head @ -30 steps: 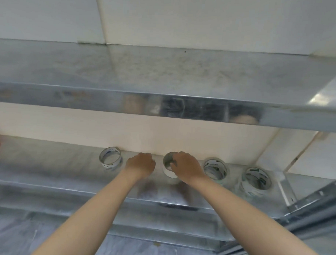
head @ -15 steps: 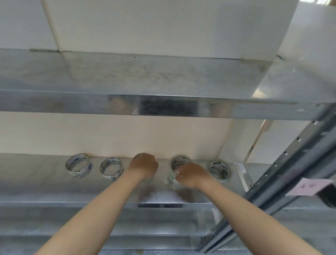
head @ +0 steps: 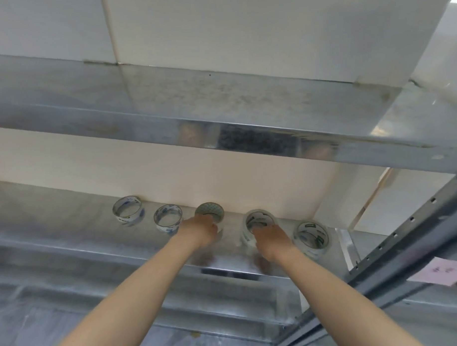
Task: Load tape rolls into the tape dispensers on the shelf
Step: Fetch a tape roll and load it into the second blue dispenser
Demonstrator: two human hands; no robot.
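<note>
Several tape rolls lie flat in a row at the back of the metal shelf (head: pixel 69 245). My left hand (head: pixel 199 229) grips the front of the middle roll (head: pixel 209 211). My right hand (head: pixel 272 240) holds the clear roll (head: pixel 259 219) just right of it, fingers over its near rim. Two blue-printed rolls sit to the left, one (head: pixel 127 210) far left and one (head: pixel 168 217) beside my left hand. A green-labelled roll (head: pixel 312 236) stands at the right end. No tape dispenser is in view.
An upper metal shelf (head: pixel 220 113) overhangs the row and limits headroom. A grey slotted upright (head: pixel 395 244) runs diagonally at the right, with a pink paper label (head: pixel 443 271) on it. White wall panels close the back.
The view swung left. My left hand has closed on the middle roll, which now shows above the fingers. My right hand stays on the clear roll.
</note>
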